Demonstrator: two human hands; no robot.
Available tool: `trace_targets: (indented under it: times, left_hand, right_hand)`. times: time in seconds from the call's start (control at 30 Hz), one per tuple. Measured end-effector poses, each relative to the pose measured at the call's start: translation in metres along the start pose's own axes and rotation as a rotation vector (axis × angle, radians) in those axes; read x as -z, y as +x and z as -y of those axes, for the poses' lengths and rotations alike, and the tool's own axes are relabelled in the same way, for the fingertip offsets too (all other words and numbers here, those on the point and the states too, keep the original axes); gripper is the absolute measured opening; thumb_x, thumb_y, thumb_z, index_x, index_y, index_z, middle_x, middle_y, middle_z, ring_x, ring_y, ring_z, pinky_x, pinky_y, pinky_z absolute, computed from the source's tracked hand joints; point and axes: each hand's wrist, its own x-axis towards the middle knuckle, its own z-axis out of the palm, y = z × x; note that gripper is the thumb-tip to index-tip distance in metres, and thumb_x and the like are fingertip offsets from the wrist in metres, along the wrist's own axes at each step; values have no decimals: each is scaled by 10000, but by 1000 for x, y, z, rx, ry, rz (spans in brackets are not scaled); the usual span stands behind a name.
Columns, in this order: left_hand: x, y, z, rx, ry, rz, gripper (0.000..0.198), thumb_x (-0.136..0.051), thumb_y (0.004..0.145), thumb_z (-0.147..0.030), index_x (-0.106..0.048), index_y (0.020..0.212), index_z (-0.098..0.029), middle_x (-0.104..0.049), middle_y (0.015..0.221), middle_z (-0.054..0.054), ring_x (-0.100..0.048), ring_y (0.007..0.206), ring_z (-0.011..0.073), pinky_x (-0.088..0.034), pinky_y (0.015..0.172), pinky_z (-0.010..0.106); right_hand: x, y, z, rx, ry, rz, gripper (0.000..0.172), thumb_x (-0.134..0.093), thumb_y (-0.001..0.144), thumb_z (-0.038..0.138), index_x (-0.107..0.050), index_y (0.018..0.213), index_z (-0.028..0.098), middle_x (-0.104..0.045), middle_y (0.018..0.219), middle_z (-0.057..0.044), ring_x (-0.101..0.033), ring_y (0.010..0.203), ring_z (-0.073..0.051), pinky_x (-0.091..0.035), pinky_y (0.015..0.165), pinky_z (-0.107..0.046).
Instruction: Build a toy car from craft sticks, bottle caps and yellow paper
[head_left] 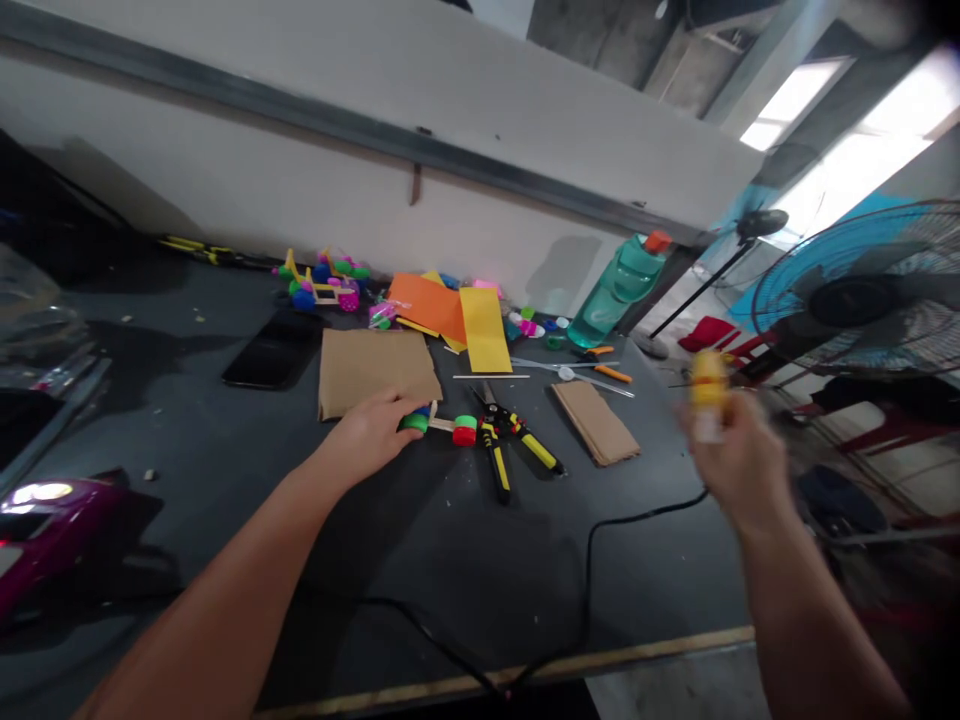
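Observation:
My left hand (367, 436) is closed on a small toy car (442, 425) at the middle of the dark table. The car has green, red and blue bottle-cap wheels and a wooden stick frame; my fingers hide part of it. Off the table's right side, my right hand (739, 465) is raised and closed around a yellow glue gun (709, 385), smeared by motion. A black cord (637, 518) runs across the table towards that hand. Yellow-and-black pliers or snips (517, 440) lie with handles apart just right of the car. Behind the left hand is a cardboard piece (375, 365).
A folded cardboard strip (596, 422), orange-handled scissors (611, 370) and a teal bottle (619, 290) are on the right. Orange paper (427, 303), yellow paper (486, 330) and another toy car (322, 285) sit along the wall. A phone (274, 348) lies left; a fan (855, 300) stands beyond the table.

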Motion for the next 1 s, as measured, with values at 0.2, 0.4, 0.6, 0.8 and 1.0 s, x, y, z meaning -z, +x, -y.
trace_targets:
  times: [0.2, 0.4, 0.6, 0.8, 1.0]
  left_hand:
    - [3, -1, 3, -14, -94, 11, 390, -524, 832, -241, -579, 1216, -280, -609, 1168, 50, -573, 1080, 229, -446, 932, 368]
    - [1, 0, 4, -32, -88, -32, 426, -445, 833, -138, -585, 1214, -263, -617, 1218, 48, -564, 1129, 205, -438, 959, 343]
    - [-4, 1, 4, 10, -42, -30, 493, -357, 841, -94, -521, 1286, -232, -587, 1285, 40, -554, 1158, 192, -454, 949, 327]
    - [-5, 0, -3, 28, 5, -140, 432, -362, 845, -101, -576, 1210, -184, -631, 1201, 80, -586, 1095, 225, -461, 936, 353]
    - [-3, 0, -8, 114, -69, -177, 326, -411, 871, -203, -631, 1112, -217, -683, 1063, 60, -634, 953, 218, -495, 836, 334]
  right_hand:
    - [-69, -2, 2, -144, -344, 417, 481, -437, 826, 571, -497, 1061, 156, -577, 1055, -162, -614, 924, -309, -469, 719, -392]
    - [-84, -3, -1, -131, -383, 486, 517, -371, 872, 557, -483, 1102, 107, -559, 1067, -201, -626, 939, -319, -487, 746, -409]
    - [-79, -1, 3, -56, -455, 600, 503, -346, 898, 519, -562, 1048, 90, -589, 1006, -207, -630, 928, -318, -481, 757, -408]
    - [-51, 3, 36, 93, -448, 404, 467, -390, 883, 497, -610, 1049, 121, -624, 991, -198, -619, 919, -340, -471, 719, -409]
    - [-54, -1, 104, 496, 132, 307, 259, -468, 883, 354, -619, 1025, 198, -668, 941, -76, -613, 871, -216, -451, 770, -316]
